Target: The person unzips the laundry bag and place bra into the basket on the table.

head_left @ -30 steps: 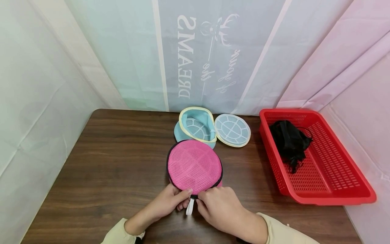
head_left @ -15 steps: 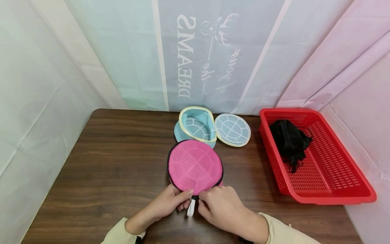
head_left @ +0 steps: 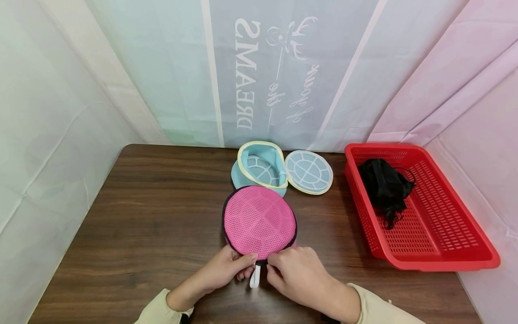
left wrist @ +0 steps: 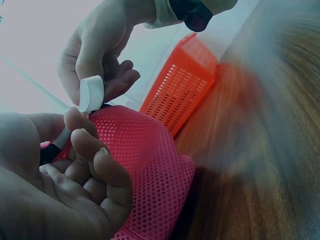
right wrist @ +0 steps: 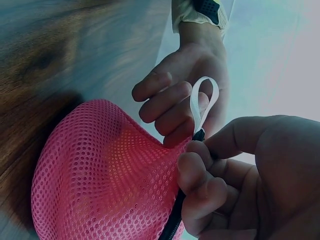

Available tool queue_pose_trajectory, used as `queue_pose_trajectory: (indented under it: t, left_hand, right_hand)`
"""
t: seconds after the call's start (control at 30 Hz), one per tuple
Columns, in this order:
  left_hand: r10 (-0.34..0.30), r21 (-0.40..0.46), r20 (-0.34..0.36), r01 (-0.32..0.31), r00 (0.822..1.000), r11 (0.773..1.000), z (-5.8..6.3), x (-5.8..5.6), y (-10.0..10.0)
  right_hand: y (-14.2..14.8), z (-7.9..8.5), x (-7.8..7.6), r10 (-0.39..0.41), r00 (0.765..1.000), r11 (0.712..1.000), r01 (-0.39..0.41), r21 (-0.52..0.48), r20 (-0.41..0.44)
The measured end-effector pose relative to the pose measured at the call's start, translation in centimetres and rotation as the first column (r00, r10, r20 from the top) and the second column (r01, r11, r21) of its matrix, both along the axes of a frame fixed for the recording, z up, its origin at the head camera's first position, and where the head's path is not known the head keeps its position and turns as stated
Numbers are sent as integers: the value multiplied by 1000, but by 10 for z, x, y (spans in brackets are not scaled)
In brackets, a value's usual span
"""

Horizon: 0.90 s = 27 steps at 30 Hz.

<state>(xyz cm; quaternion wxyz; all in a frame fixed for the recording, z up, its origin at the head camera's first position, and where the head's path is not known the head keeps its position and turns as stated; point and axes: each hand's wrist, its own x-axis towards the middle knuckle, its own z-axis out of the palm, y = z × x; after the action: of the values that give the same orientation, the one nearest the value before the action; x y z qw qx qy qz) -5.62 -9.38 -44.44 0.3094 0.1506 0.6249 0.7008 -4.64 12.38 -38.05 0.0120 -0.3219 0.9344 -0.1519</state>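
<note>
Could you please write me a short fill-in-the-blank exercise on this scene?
1. The left hand and right hand grip a mesh bag coloured ____.
2. The small fabric loop on it is ____.
3. The open blue bag behind it is edged in ____.
4. In the head view, the red basket stands to the ____ of both bags.

Missing words: pink; white; yellow; right.

Readable text is only on the pale hanging backdrop cloth, head view. White print, turned sideways, runs bottom to top: "DREAMS" in serif caps on the left, script "the" mid, between thin lines, script "of your" on the right.
</note>
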Motion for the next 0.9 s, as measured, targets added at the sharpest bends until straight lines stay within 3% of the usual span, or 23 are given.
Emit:
queue_pose_trajectory:
  t: [0.47,0.9]
  left_hand:
    - [-7,-21,13,7,1000,1000,-3,0,-1]
    - [8,-21,21,-7,1000,1000,2,-1,-2]
  right_hand:
    - [7,2,-1,-25,999,999,25,23,-22]
    - [20,4,-6,-77,997,995,78,59,-26]
